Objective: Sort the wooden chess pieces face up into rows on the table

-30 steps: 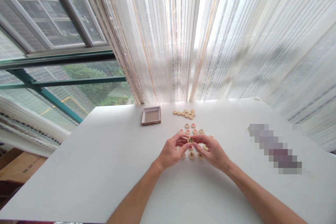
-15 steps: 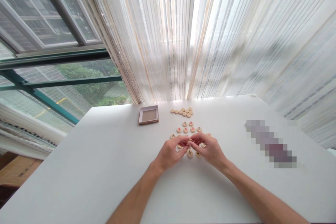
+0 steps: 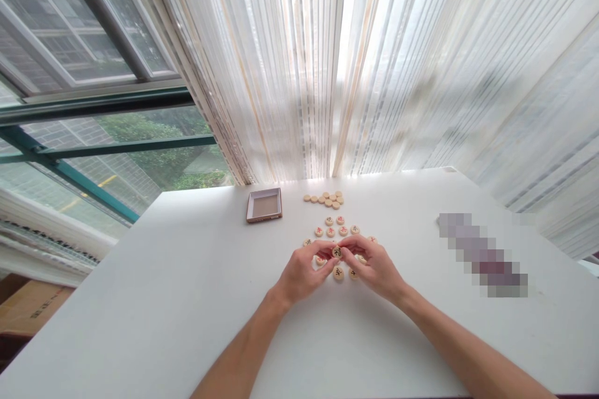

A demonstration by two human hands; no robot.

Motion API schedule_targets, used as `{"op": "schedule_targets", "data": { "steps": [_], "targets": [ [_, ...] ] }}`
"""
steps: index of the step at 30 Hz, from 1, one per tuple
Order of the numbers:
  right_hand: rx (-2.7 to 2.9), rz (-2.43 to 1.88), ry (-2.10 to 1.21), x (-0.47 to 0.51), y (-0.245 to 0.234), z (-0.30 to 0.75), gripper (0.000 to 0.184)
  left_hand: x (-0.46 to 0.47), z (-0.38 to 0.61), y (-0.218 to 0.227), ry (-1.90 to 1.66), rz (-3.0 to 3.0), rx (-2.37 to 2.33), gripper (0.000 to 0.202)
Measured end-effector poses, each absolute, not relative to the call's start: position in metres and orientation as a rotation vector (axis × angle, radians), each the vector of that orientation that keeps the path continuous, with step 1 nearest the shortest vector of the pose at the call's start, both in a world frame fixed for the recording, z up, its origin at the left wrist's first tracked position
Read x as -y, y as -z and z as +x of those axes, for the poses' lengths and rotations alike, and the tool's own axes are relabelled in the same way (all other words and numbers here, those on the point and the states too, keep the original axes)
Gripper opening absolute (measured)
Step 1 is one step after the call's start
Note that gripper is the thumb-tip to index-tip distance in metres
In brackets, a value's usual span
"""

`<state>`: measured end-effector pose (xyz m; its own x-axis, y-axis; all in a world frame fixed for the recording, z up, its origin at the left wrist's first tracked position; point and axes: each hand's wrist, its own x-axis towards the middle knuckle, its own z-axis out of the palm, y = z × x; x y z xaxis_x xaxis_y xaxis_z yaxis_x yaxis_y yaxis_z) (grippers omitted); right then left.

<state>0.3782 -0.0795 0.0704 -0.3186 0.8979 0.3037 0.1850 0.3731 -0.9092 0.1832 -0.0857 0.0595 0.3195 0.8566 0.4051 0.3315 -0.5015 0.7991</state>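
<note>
Between the fingertips of my left hand (image 3: 301, 272) and my right hand (image 3: 374, 267) is a round wooden Chinese chess piece (image 3: 337, 252), its black character facing me. Both hands pinch it just above the table. Face-up pieces with red or black characters lie around and beneath my hands, among them a red-marked piece (image 3: 331, 231) beyond the fingers and a black-marked piece (image 3: 338, 273) on the near side. My hands cover some of these pieces in part.
Farther back sits a cluster of plain-looking pieces (image 3: 328, 202). An open shallow box (image 3: 264, 220) stands left of them on the white table (image 3: 196, 299). A pixelated item (image 3: 486, 259) lies at the right. Striped curtains (image 3: 322, 62) hang along the table's far edge.
The held chess piece has been turned so that its black character now shows; before, the fingers mostly hid it. Both hands have stayed in nearly the same place.
</note>
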Motion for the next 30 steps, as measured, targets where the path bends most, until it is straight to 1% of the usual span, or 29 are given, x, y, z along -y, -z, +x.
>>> {"op": "schedule_targets", "data": {
  "steps": [3, 8, 20, 25, 30],
  "targets": [
    [1.773, -0.925, -0.996, 0.0791, -0.0678, 0.3787, 0.012, 0.0854, 0.1827, -0.0601, -1.135, 1.966, -1.051, 0.027],
    [1.819, -0.921, -0.916, 0.079, -0.0645, 0.3804, 0.019, 0.0847, 0.1828, -0.0606, -1.134, 1.884, -1.056, 0.029],
    [1.838, -0.9, -0.902, 0.0776, -0.0669, 0.3807, 0.019, 0.0839, 0.1832, -0.0656, -1.11, 1.77, -0.962, 0.031],
    [1.815, -0.924, -0.893, 0.0781, -0.0659, 0.3791, 0.019, 0.0848, 0.1839, -0.0631, -1.136, 1.828, -1.003, 0.031],
    [1.756, -0.975, -0.903, 0.0783, -0.0629, 0.3757, 0.015, 0.0864, 0.186, -0.0568, -1.161, 1.982, -1.021, 0.027]
  ]
}}
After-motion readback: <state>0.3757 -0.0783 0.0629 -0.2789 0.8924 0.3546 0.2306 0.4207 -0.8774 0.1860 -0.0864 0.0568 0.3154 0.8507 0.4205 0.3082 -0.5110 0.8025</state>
